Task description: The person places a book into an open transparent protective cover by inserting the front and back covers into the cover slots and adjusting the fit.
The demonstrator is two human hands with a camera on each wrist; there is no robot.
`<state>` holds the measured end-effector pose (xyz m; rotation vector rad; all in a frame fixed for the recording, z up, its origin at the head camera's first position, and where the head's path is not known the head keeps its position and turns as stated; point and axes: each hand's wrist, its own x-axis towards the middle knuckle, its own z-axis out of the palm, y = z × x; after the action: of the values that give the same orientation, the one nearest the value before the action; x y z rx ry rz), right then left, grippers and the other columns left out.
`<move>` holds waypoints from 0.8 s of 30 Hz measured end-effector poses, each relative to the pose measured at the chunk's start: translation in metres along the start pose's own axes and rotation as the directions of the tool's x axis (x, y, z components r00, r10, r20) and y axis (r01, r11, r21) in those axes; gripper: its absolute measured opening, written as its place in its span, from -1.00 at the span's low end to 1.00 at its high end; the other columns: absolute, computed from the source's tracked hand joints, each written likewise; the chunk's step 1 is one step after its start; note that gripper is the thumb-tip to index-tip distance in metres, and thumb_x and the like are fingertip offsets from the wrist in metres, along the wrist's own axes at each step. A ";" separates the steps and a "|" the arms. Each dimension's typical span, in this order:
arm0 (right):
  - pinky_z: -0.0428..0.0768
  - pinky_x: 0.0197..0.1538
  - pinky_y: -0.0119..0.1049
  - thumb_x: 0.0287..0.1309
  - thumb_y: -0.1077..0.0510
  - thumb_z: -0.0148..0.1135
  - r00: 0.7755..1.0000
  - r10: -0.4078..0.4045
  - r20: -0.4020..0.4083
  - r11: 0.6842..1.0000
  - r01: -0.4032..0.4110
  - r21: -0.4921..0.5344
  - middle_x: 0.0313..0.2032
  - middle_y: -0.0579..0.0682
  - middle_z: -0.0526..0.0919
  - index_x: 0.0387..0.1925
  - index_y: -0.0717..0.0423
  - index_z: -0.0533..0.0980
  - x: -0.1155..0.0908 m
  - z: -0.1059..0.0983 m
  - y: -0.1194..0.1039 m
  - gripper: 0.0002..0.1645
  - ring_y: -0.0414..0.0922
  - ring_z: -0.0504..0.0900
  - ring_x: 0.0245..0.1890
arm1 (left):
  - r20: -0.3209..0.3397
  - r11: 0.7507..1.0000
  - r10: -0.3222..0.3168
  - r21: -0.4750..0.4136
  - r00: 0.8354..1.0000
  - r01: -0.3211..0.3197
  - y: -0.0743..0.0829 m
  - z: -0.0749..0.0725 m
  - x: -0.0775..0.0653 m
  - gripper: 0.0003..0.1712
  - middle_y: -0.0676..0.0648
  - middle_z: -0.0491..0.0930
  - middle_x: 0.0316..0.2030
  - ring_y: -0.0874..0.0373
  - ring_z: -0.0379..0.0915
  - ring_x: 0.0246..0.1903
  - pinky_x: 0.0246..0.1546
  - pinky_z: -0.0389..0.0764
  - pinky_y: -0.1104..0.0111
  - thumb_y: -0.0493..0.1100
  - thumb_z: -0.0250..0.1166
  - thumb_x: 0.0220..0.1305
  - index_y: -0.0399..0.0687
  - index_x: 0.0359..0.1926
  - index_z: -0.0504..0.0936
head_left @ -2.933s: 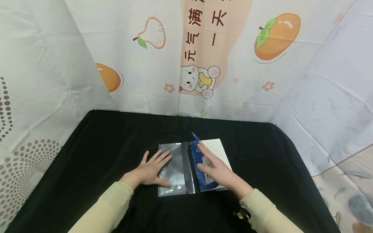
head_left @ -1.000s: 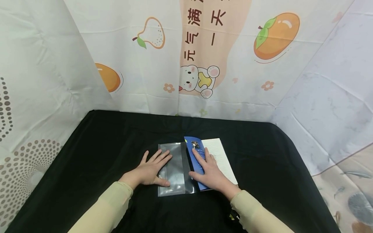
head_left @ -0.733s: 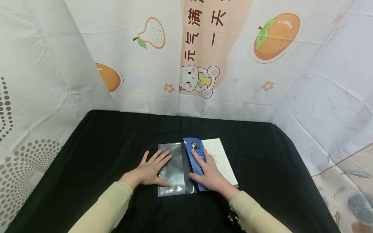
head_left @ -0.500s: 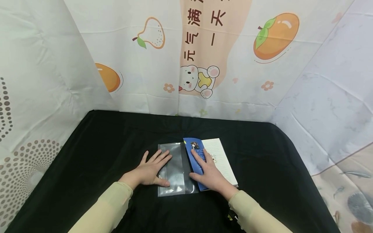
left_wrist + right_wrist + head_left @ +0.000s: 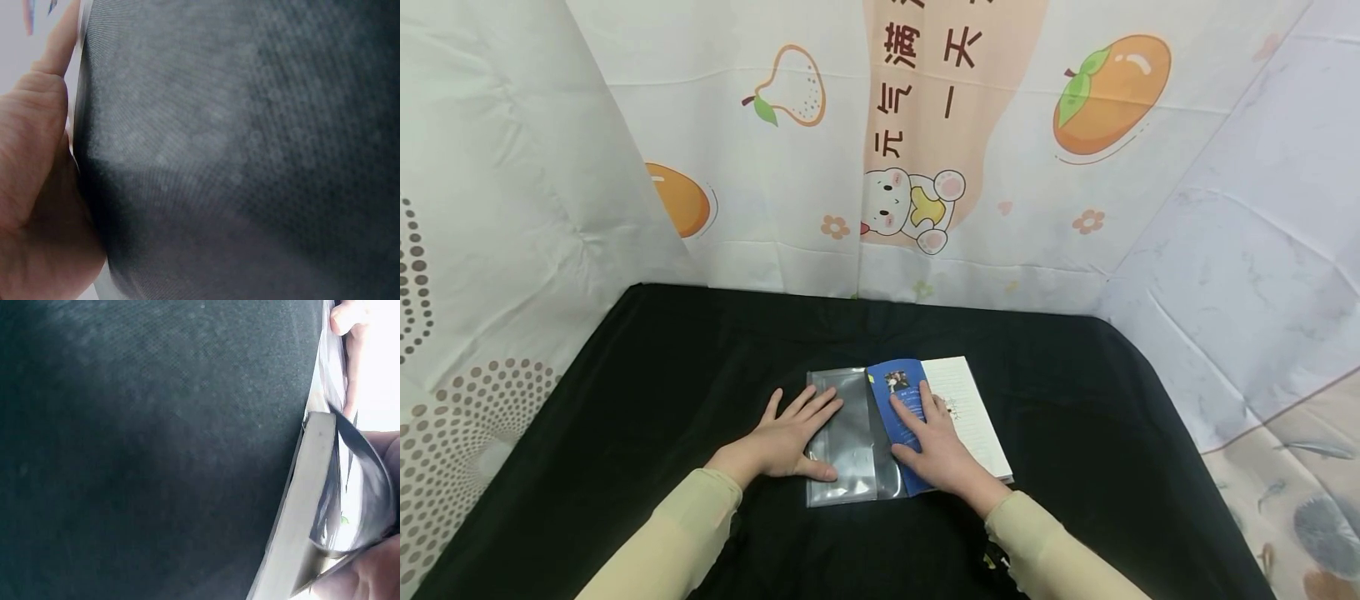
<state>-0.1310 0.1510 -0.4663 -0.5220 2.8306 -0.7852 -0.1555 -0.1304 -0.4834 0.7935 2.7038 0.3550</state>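
In the head view my left hand lies with spread fingers on the left part of a clear plastic book cover. A book with a white printed page facing up lies just to the right. From the book's left side a blue cover flap, with a small photo and text, extends over the plastic. My right hand rests on that flap, fingers fairly straight. The right wrist view shows the book's page block from its edge, with a bent sheet curving beside it. My left hand appears sideways in the left wrist view.
A black cloth covers the table. White printed curtains hang behind and at both sides. A small dark item with yellow shows beside the right sleeve, partly hidden.
Earlier the darker blue face with a drawing was up; the inner face with the photo shows now. My right hand has pressed the flap leftward and flatter. My left hand has stayed put.
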 end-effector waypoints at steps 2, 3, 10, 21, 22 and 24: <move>0.11 0.27 0.38 0.26 -0.03 0.21 1.000 -0.022 0.001 0.999 0.022 -0.025 0.47 0.30 -0.30 0.45 -0.13 0.13 0.000 0.001 0.000 -0.21 0.37 -0.22 0.39 | -0.001 1.000 -0.001 0.002 1.000 0.001 0.001 0.000 0.000 0.26 0.07 -0.25 0.52 -0.06 -0.46 0.45 0.29 -0.39 -0.30 0.68 0.06 -0.08 0.19 0.51 -0.09; 0.10 0.27 0.38 0.26 -0.02 0.21 1.000 -0.030 -0.002 0.999 0.030 -0.037 0.47 0.32 -0.29 0.44 -0.09 0.15 0.000 0.002 0.000 -0.22 0.37 -0.21 0.39 | -0.002 1.000 -0.002 0.004 1.000 0.002 0.001 -0.001 0.000 0.26 0.06 -0.24 0.52 -0.06 -0.45 0.45 0.29 -0.38 -0.31 0.68 0.07 -0.09 0.19 0.51 -0.08; 0.08 0.28 0.38 0.24 0.02 0.22 0.999 -0.037 -0.032 0.997 0.035 -0.064 0.46 0.35 -0.26 0.42 -0.01 0.19 0.000 0.005 -0.002 -0.23 0.40 -0.18 0.37 | -0.005 1.000 0.009 0.006 1.000 -0.009 0.000 0.000 -0.001 0.24 0.04 -0.23 0.52 -0.06 -0.44 0.45 0.28 -0.38 -0.32 0.66 0.07 -0.06 0.17 0.51 -0.08; 0.13 0.27 0.33 0.14 0.03 0.31 0.997 -0.012 -0.081 0.995 0.004 -0.101 0.43 0.43 -0.16 0.37 0.04 0.28 0.001 0.006 -0.013 -0.23 0.43 -0.07 0.33 | -0.014 0.999 0.014 0.030 1.000 -0.013 0.003 -0.004 -0.003 0.24 0.04 -0.21 0.52 -0.06 -0.40 0.45 0.29 -0.32 -0.32 0.65 0.09 -0.05 0.17 0.51 -0.08; 0.12 0.27 0.33 0.13 0.02 0.32 0.996 -0.008 -0.084 0.994 -0.001 -0.109 0.43 0.42 -0.14 0.37 0.04 0.29 0.002 0.006 -0.014 -0.22 0.44 -0.06 0.33 | -0.012 0.999 0.010 0.035 1.000 -0.009 0.003 -0.004 -0.003 0.24 0.05 -0.22 0.52 -0.06 -0.41 0.45 0.29 -0.32 -0.31 0.66 0.07 -0.05 0.18 0.52 -0.09; 0.12 0.27 0.32 0.11 0.00 0.33 0.996 0.000 -0.086 0.991 -0.011 -0.131 0.44 0.39 -0.12 0.36 0.03 0.31 0.002 0.006 -0.016 -0.22 0.44 -0.05 0.32 | -0.011 0.999 0.003 0.046 1.000 -0.002 0.004 -0.004 -0.003 0.25 0.07 -0.22 0.52 -0.03 -0.41 0.45 0.30 -0.32 -0.31 0.68 0.04 -0.07 0.19 0.52 -0.10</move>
<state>-0.1271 0.1346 -0.4630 -0.5103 2.9763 -0.6380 -0.1525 -0.1297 -0.4775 0.8101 2.7307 0.3005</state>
